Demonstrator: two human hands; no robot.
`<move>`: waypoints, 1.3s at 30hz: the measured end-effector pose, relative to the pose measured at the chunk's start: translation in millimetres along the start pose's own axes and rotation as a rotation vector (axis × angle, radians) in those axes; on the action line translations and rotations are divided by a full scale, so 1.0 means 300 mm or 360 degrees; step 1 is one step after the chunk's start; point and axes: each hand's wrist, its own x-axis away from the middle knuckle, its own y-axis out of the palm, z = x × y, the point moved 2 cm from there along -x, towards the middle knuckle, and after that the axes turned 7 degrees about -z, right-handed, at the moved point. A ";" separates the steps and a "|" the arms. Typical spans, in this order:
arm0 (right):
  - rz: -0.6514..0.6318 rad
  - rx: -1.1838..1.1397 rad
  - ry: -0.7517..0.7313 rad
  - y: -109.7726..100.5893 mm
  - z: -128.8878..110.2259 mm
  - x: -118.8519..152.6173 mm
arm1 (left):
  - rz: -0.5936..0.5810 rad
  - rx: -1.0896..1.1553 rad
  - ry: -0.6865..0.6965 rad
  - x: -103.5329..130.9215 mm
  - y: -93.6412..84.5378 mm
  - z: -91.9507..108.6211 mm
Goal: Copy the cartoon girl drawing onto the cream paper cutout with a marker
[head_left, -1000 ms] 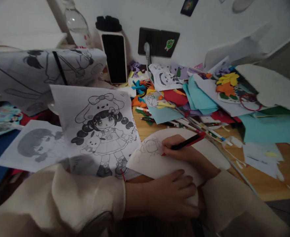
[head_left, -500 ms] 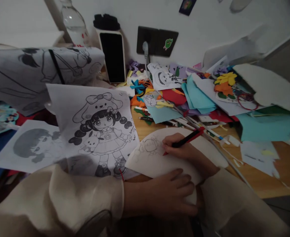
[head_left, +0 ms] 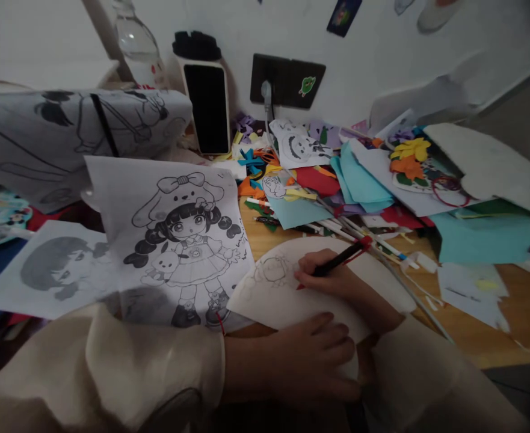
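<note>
One pen [head_left: 343, 257], sketch [head_left: 271, 269] just left of its tip

On my feed, my right hand [head_left: 323, 281] has its grip closed around the pen, whose long axis slants from the tip up and rightward. The faint sketch lies on the curved white paper [head_left: 274, 304], nearer this hand; whether the tip touches, I cannot tell. My left hand [head_left: 312, 356] rests toward the paper's near edge, fingers loosely spread, gripping nothing.

Home-like craft corner: wooden desk [head_left: 499, 346] standing against pale wall [head_left: 287, 27]. Coloured paper scraps [head_left: 252, 158] littering far side. Cartoon drawing [head_left: 197, 255] lying left. Plugged-in socket [head_left: 287, 81] showing above scraps.
</note>
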 end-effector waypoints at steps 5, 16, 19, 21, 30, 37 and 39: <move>0.0061 -0.0139 0.0130 0.032 -0.075 -0.028 | 0.0019 0.0012 0.0013 -0.004 -0.003 -0.004; 0.0252 0.0061 0.0041 0.071 -0.143 -0.043 | 0.0060 -0.0004 0.0006 -0.005 -0.007 0.004; 0.0352 0.0116 0.0003 0.069 -0.146 -0.048 | 0.0054 -0.0019 0.0015 -0.008 -0.010 0.006; 0.0371 0.0140 -0.0008 0.070 -0.150 -0.049 | 0.0050 -0.0030 0.0016 -0.009 -0.012 0.006; 0.0545 0.0230 0.0040 0.055 -0.128 -0.045 | 0.0025 -0.0005 -0.0041 -0.004 -0.005 0.011; 0.0895 0.0647 -0.0015 -0.034 -0.121 -0.005 | 0.0068 -0.0064 -0.0009 0.002 -0.009 0.007; 0.1073 0.1042 -0.0056 -0.072 -0.123 0.014 | 0.0086 -0.0063 0.0017 0.003 -0.009 0.007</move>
